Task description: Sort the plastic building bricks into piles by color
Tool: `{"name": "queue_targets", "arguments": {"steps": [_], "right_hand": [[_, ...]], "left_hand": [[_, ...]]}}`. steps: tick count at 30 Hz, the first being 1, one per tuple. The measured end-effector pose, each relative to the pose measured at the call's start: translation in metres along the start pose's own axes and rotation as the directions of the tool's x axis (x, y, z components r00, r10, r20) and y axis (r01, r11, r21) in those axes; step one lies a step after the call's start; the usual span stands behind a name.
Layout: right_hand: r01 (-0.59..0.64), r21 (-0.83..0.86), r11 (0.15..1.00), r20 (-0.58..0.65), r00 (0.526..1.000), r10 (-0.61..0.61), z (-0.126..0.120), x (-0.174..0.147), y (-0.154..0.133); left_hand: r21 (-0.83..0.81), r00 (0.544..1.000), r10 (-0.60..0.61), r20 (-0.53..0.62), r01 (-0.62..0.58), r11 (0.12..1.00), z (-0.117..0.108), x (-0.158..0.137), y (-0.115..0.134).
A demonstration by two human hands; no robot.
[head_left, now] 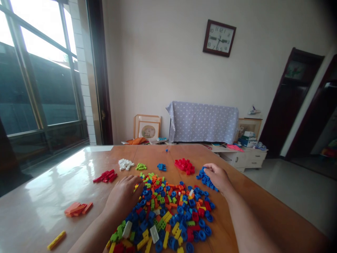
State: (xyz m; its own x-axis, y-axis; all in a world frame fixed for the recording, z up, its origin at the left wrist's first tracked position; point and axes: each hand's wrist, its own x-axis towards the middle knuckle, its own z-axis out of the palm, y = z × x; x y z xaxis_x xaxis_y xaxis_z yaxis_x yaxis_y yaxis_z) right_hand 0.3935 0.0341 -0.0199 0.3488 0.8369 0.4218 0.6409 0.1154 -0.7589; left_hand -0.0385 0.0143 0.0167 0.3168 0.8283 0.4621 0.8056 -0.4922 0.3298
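Note:
A large mixed pile of toy building bricks [160, 211] in blue, green, yellow, orange, red and white lies on the table in front of me. Over its upper left edge is my left hand [126, 193], back up, fingers bent down to the bricks; whatever they hold is hidden. My right hand [217, 176] is at a small heap of blue bricks [206, 180] to the right of the big pile. Its thumb and forefinger are closed together at a blue brick at the heap's upper end.
Around the pile on the brown table [250, 211] lie separate groups: dark red bricks [105, 176], white bricks [125, 164], green bricks [141, 166], blue bricks [161, 167], red bricks [184, 166] and orange bricks [78, 208]. A yellow strip [56, 240] lies front left; a tiny blue piece [166, 150] sits far back.

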Motion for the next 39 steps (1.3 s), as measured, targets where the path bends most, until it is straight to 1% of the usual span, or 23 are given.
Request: {"name": "queue_targets", "arguments": {"steps": [2, 4, 6, 8, 14, 21, 27, 32, 36, 39], "right_hand": [[-0.043, 0.001, 0.999, -0.11, 0.993, 0.043, -0.013, 0.008, 0.012], [-0.082, -0.009, 0.997, -0.19, 0.979, 0.079, -0.022, 0.012, 0.023], [-0.121, -0.036, 0.992, -0.248, 0.963, 0.109, -0.027, 0.015, 0.033], [-0.159, -0.081, 0.984, -0.271, 0.954, 0.132, -0.028, 0.016, 0.04], [-0.248, -0.258, 0.934, -0.231, 0.954, 0.189, -0.027, 0.015, 0.051], [-0.283, -0.376, 0.882, -0.195, 0.955, 0.223, -0.026, 0.015, 0.05], [-0.282, -0.402, 0.871, -0.185, 0.957, 0.224, -0.024, 0.014, 0.048], [-0.263, -0.401, 0.878, -0.191, 0.961, 0.2, -0.027, 0.01, 0.041], [-0.217, -0.373, 0.902, -0.181, 0.971, 0.159, -0.023, 0.007, 0.03], [-0.138, -0.334, 0.932, -0.118, 0.988, 0.104, -0.012, 0.004, 0.018]], "left_hand": [[0.003, 1.0, 0.005, -0.005, -0.005, 1.0, 0.0, 0.0, 0.0], [0.003, 1.0, 0.011, -0.012, -0.011, 1.0, 0.0, -0.001, -0.001], [-0.001, 1.0, 0.008, -0.018, -0.008, 1.0, 0.002, 0.0, -0.002], [-0.007, 1.0, 0.005, -0.021, -0.005, 1.0, 0.003, 0.0, -0.004], [-0.009, 1.0, 0.013, -0.018, -0.013, 1.0, 0.003, 0.0, -0.005], [-0.011, 1.0, 0.009, -0.003, -0.009, 1.0, 0.003, 0.001, -0.004], [0.003, 1.0, 0.005, 0.003, -0.005, 1.0, 0.001, 0.0, -0.003], [-0.002, 1.0, 0.014, -0.01, -0.014, 1.0, 0.0, 0.001, -0.002], [0.012, 1.0, -0.001, -0.017, 0.001, 1.0, -0.001, 0.0, -0.001], [0.039, 1.0, -0.029, -0.007, 0.029, 0.999, -0.001, -0.001, -0.001]]}}
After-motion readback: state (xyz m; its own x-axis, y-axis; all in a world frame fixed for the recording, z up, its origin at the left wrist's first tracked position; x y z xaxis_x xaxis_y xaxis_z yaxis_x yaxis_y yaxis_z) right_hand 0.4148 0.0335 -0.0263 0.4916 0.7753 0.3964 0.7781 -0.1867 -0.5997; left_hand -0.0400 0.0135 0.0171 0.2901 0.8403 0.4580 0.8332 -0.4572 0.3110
